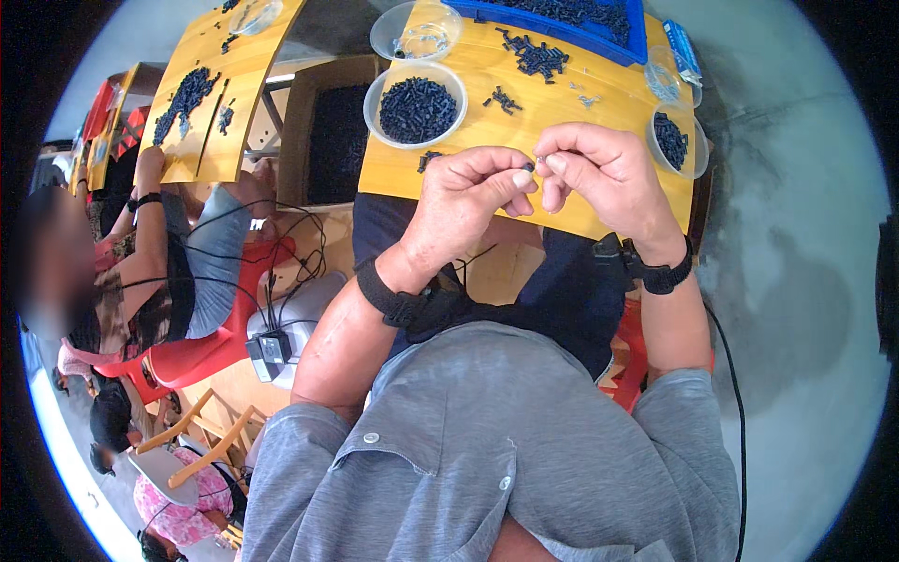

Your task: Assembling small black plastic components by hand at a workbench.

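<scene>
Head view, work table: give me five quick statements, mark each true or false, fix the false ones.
1. The left hand has a small dark piece at its fingertips. True.
2. The right hand lies flat on the table. False: it is raised near the left hand, thumb and forefinger drawn together; anything between them is too small to tell.
3. The round tub just beyond the left hand holds many dark pieces. True.
4. A red tray stands at the table's far edge. False: that is a blue tray.
5. A black band circles each of the person's wrists. True.
</scene>
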Demonstrator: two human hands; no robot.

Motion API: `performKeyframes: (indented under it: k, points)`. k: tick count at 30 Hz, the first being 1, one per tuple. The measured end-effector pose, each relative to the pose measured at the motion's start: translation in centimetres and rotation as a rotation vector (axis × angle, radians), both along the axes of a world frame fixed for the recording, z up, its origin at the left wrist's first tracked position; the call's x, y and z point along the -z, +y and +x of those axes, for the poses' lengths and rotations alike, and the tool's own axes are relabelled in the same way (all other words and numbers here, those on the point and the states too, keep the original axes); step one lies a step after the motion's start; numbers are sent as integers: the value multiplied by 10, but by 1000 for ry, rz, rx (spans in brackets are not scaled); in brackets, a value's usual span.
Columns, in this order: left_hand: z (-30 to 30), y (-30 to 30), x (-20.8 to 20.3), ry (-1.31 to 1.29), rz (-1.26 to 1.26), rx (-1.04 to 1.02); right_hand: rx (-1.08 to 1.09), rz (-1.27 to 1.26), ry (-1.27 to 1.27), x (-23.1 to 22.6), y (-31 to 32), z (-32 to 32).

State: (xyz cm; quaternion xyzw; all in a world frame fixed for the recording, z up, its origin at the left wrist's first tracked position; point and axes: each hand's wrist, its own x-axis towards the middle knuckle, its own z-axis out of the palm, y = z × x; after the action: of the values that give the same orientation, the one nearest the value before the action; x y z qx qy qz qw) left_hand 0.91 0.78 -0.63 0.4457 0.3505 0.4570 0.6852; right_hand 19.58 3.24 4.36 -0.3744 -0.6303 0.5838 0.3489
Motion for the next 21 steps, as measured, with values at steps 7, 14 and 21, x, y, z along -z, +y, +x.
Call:
performKeyframes:
  k: [7,14,21]
  points:
    - [-2,-5,-6,13,-9,-8,-18,99,-146,-8,-4,-4]
    - [-2,-6,-10,19,29,-5,-37,245,-171,-14,-5,-8]
    - [-3,-8,-13,-5,32,-8,13,253,-236,-23,-8,-15]
